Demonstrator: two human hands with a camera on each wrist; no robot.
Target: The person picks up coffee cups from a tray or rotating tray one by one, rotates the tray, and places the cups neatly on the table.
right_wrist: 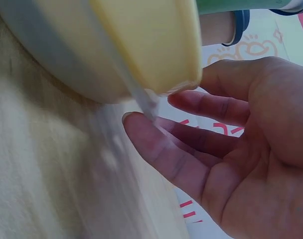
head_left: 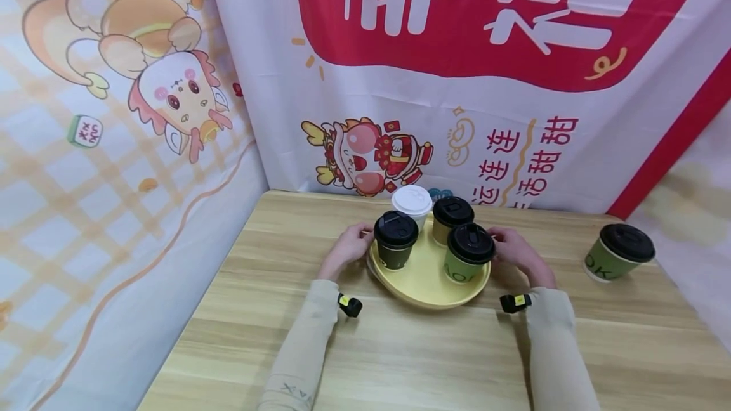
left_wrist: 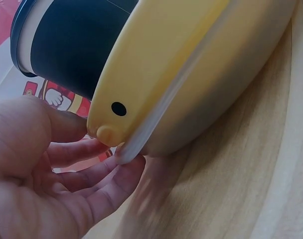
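Note:
A round yellow tray (head_left: 425, 281) bears several lidded paper cups. At the back stands a cup with a white lid (head_left: 412, 200), next to a brown cup (head_left: 442, 231). In front are a dark cup (head_left: 394, 255) on the left and a green cup (head_left: 461, 268) on the right. My left hand (head_left: 349, 246) grips the tray's left side, thumb at the rim and fingers below, beside a black dot (left_wrist: 118, 108) and small knob. My right hand (head_left: 516, 254) holds the opposite side likewise, thumb at the rim and fingertips under the edge.
Another green cup (head_left: 617, 254) with a black lid stands apart on the right of the wooden table (head_left: 434, 360). A printed cloth (head_left: 274, 81) hangs behind the table, and a patterned wall covering (head_left: 131, 208) rises along its left side.

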